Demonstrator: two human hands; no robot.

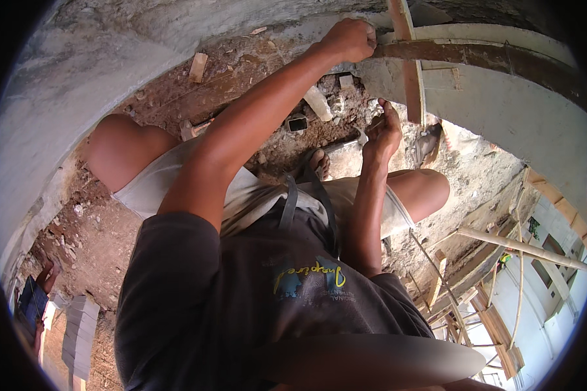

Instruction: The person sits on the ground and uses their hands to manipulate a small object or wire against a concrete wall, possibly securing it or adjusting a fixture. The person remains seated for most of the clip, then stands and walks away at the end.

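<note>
My left hand is closed in a fist against the end of a long brown wooden board. What its fingers hold, if anything, is hidden. That board crosses an upright wooden strip along a curved grey concrete face. Lower and to the right, my right hand is raised with thumb and fingers pinched together. Anything between them is too small to name. Just left of it, on the dirt, lies a pale metal tool whose kind I cannot make out.
Between my knees the rubble holds a dark rectangular box-like piece and a pale broken block. A wood offcut lies farther left. Poles and planks stand at right. At lower left, part of another person shows beside grey sheets.
</note>
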